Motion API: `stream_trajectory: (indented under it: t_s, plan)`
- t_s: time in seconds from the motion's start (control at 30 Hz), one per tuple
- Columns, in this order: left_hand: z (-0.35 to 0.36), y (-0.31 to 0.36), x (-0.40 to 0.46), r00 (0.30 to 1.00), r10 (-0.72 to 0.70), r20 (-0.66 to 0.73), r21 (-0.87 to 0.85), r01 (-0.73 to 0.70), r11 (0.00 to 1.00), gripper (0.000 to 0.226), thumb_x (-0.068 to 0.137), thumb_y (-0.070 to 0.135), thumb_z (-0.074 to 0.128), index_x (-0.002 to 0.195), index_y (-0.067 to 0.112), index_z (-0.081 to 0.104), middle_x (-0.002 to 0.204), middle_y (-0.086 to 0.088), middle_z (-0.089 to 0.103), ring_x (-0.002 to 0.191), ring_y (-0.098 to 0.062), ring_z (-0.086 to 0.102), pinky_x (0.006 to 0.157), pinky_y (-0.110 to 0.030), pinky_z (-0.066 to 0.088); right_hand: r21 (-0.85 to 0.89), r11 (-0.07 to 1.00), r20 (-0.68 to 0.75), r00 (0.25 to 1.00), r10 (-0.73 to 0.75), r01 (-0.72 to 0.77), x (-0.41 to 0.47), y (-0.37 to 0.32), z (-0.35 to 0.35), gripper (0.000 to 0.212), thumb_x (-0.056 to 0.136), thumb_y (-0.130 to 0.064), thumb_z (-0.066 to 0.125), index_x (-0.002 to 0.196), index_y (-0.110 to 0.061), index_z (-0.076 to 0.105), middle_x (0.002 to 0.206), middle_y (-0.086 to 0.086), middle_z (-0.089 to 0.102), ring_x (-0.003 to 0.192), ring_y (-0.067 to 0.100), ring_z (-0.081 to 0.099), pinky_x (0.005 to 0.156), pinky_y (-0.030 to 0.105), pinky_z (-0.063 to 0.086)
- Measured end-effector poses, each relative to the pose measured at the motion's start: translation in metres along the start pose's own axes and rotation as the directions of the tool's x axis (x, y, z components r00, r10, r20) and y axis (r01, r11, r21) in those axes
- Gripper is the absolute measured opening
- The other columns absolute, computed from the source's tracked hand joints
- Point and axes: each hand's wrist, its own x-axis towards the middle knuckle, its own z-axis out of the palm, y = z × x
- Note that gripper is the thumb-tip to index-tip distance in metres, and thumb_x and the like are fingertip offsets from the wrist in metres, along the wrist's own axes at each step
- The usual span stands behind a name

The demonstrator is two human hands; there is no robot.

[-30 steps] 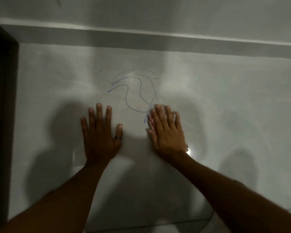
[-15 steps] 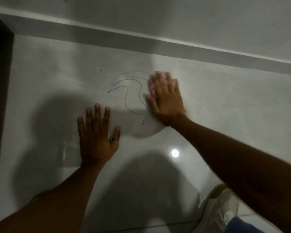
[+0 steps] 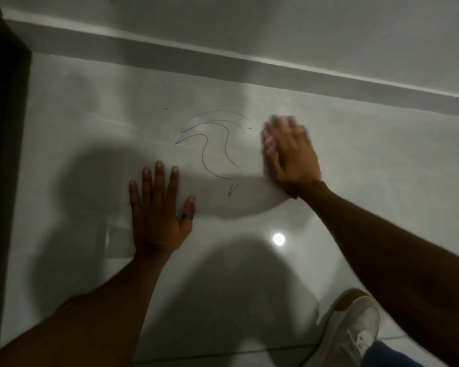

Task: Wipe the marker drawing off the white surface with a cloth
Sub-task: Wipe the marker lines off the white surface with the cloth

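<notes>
On the white surface (image 3: 382,181), left hand (image 3: 158,207) flat, right hand (image 3: 289,152) seemingly pressing cloth (image 3: 282,119) beside marker drawing (image 3: 212,149)

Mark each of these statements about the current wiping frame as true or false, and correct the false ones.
1. The left hand lies flat on the white surface, fingers spread. True.
2. The marker drawing is fully wiped away. False: blue curved lines are still there between the hands.
3. The right hand sits to the right of the drawing, pressing a pale cloth that barely shows under the fingers. True.
4. The left hand holds the cloth. False: it is bare, with a dark ring on the thumb.
5. A shoe shows at the lower right. True.
</notes>
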Motion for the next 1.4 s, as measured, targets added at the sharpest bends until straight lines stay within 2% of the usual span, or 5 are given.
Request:
stream_trajectory:
  t_s: [0.1,0.2,0.33,0.43,1.4]
  plan:
    - [-0.001,-0.001,0.001,1.0,-0.003,0.019,0.005,0.003,1.0,0.076,0.107,0.058,0.037,0.171,0.018,0.027,0.179,-0.016,0.02,0.165,-0.042,0.02,0.134,-0.062,0.014,0.124,0.863,-0.038,0.867,0.497,-0.489,0.02,-0.046,-0.003,0.074,0.11,-0.057,0.02,0.169,-0.013,0.012,0.179,0.011,0.01,0.166,0.036,0.003,0.134,0.061,0.011]
    - [-0.001,0.0,0.0,1.0,-0.002,-0.002,0.004,0.002,1.0,0.075,0.107,0.058,0.036,0.17,0.018,0.03,0.179,-0.016,0.023,0.165,-0.042,0.022,0.134,-0.063,0.015,0.06,0.995,0.009,0.997,-0.076,0.075,0.028,-0.054,0.0,0.07,0.11,-0.056,0.029,0.169,-0.02,0.019,0.178,0.008,0.018,0.166,0.037,0.011,0.133,0.061,0.014]
    - [0.001,-0.002,-0.001,1.0,-0.006,-0.012,0.018,0.007,1.0,0.075,0.108,0.059,0.035,0.171,0.019,0.028,0.179,-0.015,0.023,0.165,-0.041,0.022,0.134,-0.062,0.015,0.169,0.888,-0.063,0.895,0.442,-0.427,0.047,-0.073,-0.007,0.07,0.11,-0.053,0.02,0.169,-0.016,0.015,0.178,0.011,0.014,0.166,0.036,0.008,0.135,0.061,0.009]
    - [0.002,-0.001,0.0,1.0,-0.001,-0.025,0.011,0.001,1.0,0.075,0.108,0.06,0.032,0.171,0.019,0.028,0.179,-0.015,0.023,0.165,-0.041,0.022,0.134,-0.061,0.013,0.091,0.996,-0.032,0.999,0.029,-0.026,0.049,-0.086,-0.001,0.069,0.109,-0.056,0.019,0.169,-0.021,0.019,0.179,0.006,0.016,0.167,0.033,0.007,0.134,0.061,0.01]
    - [0.001,0.001,0.001,1.0,0.001,-0.021,0.026,0.0,1.0,0.077,0.107,0.058,0.041,0.171,0.019,0.028,0.178,-0.016,0.025,0.164,-0.04,0.024,0.132,-0.063,0.019,0.059,0.989,0.08,0.987,-0.137,0.133,0.07,-0.177,0.001,0.067,0.111,-0.052,0.017,0.17,-0.021,0.012,0.18,0.004,0.007,0.167,0.031,0.0,0.135,0.056,0.004]
